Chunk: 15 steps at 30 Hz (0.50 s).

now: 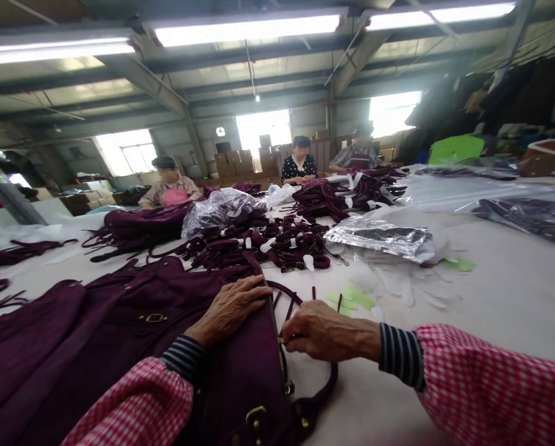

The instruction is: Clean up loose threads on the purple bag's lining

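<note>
A dark purple handbag (240, 365) with brass-coloured fittings lies on the table in front of me. My left hand (233, 306) rests on top of it, fingers stretched out toward the zipper edge; its thumb is hidden. Along the bag's right edge runs a metal zipper (282, 362). My right hand (317, 331) is closed in a pinch at this zipper, on what looks like the zipper pull, mostly covered by the fingers. The bag's curved handle (331, 378) reaches out onto the table below my right wrist.
More purple bags (96, 316) lie to the left. Ahead are heaped purple straps (259, 241) with white wrapping, a clear plastic bag (226, 207) and a silvery plastic packet (382, 237). Green paper scraps (352, 298) lie right of centre. Several co-workers (300, 162) sit across the table.
</note>
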Tool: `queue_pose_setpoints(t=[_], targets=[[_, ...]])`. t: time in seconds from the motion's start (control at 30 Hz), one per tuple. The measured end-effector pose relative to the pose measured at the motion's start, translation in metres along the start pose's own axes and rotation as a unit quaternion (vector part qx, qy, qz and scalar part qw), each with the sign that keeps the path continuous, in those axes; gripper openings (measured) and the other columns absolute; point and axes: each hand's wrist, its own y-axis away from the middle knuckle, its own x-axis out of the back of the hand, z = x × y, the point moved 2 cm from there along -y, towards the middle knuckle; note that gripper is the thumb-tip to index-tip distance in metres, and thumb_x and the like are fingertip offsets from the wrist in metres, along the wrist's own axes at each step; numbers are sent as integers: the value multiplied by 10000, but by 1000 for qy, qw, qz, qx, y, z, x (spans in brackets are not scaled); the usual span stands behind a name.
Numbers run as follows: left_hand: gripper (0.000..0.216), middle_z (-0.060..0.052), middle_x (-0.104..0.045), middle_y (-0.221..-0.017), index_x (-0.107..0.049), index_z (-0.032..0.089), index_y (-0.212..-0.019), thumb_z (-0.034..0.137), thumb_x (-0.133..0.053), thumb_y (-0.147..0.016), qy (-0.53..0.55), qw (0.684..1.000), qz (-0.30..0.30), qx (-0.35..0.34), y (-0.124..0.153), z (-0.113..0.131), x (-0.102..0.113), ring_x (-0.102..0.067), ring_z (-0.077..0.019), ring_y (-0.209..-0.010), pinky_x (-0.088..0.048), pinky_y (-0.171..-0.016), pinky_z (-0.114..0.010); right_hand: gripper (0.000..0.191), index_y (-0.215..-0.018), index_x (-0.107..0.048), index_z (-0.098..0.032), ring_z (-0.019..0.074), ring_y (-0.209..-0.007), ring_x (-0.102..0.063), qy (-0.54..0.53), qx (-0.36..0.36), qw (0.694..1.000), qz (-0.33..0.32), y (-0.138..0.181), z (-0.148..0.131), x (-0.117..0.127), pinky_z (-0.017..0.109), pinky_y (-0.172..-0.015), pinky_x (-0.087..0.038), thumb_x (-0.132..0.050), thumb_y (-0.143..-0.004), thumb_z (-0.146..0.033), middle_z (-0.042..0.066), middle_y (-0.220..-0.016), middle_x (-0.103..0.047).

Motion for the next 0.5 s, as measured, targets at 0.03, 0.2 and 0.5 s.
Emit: queue_pose_setpoints(t=[0.03, 0.2, 0.5], targets=[[348, 38, -395, -1596, -541, 449, -1388, 419, -437, -1057, -2, 1000, 6, 0, 0, 1, 1, -409, -239, -1430, -353, -1154, -443, 114, -876, -740, -229, 148, -742, -602, 15, -3, 1000, 4, 3, -2, 2, 253, -709, -388, -631, -913, -223, -4, -775, -695], [333, -17, -503, -1502, -563, 360, -1366, 370, -499, -1039, 18, 999, 40, 31, 11, 22, 19, -471, -240, -1365, -405, -1114, -433, 158, -1021, -664, -210, 209, -1083, -539, 95, -6, 991, 96, 29, -20, 8, 297, -864, -410, -589, -910, -126, 54, -1129, -644], [356, 12, -502, -1521, -524, 364, -1393, 432, -412, -1062, 65, 997, -26, -19, 74, 75, 22, -416, -214, -1435, -299, -1234, -496, 113, -898, -536, -188, 147, -766, -504, 52, 64, 995, 53, 44, -55, -30, 282, -640, -337, -511, -893, -78, 20, -909, -614]])
